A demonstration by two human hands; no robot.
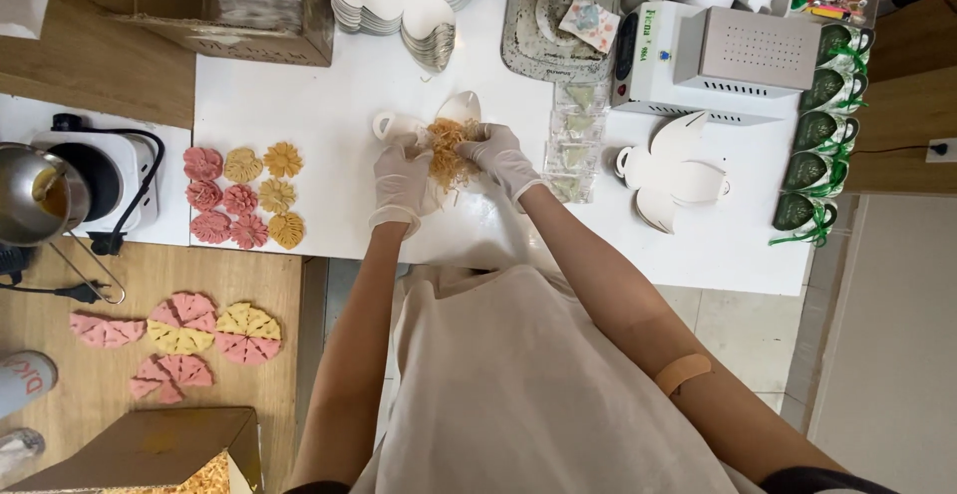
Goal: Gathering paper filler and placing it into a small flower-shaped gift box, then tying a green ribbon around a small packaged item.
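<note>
We see a tuft of tan shredded filler (448, 152) lying on a flat white die-cut box blank (461, 108) in the middle of the white table (329, 105). The filler is a loose, tangled clump, with strands trailing towards the table's near edge. Our gloved left hand (403, 177) rests against the filler's left side, fingers curled loosely together and touching the strands. Our gloved right hand (495, 153) meets it from the right, fingertips bent in and pinching into the clump. Left of the filler lie pink and yellow flower shapes (243, 195) in rows. Right of it sit small clear packets (575, 150), then another unfolded blank (676, 172) and a white machine (713, 60). Beyond the filler stands a stack of blanks (409, 0).
</note>
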